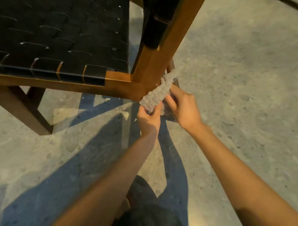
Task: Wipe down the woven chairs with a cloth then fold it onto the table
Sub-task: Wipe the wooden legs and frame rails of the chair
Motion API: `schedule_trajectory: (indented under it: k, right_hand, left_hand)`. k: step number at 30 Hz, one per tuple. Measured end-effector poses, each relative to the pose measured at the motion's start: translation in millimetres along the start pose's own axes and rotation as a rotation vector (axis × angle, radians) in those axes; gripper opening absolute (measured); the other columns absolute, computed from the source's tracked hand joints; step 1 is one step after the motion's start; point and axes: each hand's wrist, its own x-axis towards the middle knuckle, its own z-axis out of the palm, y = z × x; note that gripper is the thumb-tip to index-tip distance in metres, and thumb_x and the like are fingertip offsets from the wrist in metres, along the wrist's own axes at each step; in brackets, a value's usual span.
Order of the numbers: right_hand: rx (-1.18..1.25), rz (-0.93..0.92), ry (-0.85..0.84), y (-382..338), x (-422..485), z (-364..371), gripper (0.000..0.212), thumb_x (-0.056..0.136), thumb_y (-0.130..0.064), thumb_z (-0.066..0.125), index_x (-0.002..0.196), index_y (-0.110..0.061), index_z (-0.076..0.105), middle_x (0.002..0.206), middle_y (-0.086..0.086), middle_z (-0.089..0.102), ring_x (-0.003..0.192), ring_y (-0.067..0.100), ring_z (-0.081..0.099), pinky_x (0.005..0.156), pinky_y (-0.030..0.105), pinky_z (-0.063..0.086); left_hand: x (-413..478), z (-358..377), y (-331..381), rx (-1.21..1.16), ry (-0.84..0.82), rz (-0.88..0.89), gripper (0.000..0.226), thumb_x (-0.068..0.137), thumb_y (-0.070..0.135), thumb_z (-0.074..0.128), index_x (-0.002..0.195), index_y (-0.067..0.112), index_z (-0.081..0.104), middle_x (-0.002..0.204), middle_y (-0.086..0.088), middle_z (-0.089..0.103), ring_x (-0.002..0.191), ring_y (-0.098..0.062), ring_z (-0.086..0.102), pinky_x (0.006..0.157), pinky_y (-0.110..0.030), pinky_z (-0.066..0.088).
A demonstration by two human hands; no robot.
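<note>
cloth (157, 93) between both hands, against chair (139, 87)

The woven chair (62, 37) runs off the top and left edges, so its back and far legs are out of view. The cloth (159, 94) smears into blur at its upper end, beside the chair. It hides the fingertips of the left hand (148, 120) and the right hand (183, 108). A dark strip (297, 6) in the upper right corner is cut off and cannot be identified.
</note>
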Motion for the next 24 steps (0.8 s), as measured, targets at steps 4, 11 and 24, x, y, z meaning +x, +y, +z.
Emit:
schedule_trajectory:
  k: [4, 11, 24]
  right_hand:
    - [0.057, 0.009, 0.026, 28.2, -15.6, 8.6, 0.024, 0.1, -0.011, 0.047, 0.119, -0.003, 0.06, 0.112, 0.004, 0.063, 0.103, 0.009, 0.059, 0.088, 0.017, 0.044]
    - [0.065, 0.219, 0.085, 82.2, -49.4, 17.8, 0.033, 0.101, -0.009, 0.043, 0.132, -0.008, 0.053, 0.121, 0.008, 0.062, 0.107, 0.014, 0.06, 0.092, 0.023, 0.048]
    - [-0.071, 0.517, -0.032, 146.8, -74.1, 14.5, 0.024, 0.101, -0.009, 0.041, 0.117, 0.004, 0.053, 0.102, 0.019, 0.064, 0.09, 0.033, 0.058, 0.062, 0.015, 0.029]
  left_hand:
    - [14.1, 14.1, -29.6, -0.016, -0.094, 0.049, 0.035, 0.088, 0.008, 0.063, 0.123, 0.007, 0.057, 0.112, 0.002, 0.062, 0.104, -0.012, 0.058, 0.089, -0.023, 0.046]
    - [30.8, 48.3, -81.9, 0.145, -0.26, 0.026, 0.038, 0.087, -0.003, 0.06, 0.125, -0.002, 0.053, 0.123, -0.017, 0.06, 0.116, -0.026, 0.056, 0.095, -0.032, 0.046]
    - [37.8, 83.5, -110.6, 0.144, -0.461, -0.248, 0.048, 0.088, -0.006, 0.057, 0.132, 0.004, 0.043, 0.133, -0.013, 0.053, 0.121, -0.024, 0.052, 0.102, -0.037, 0.043]
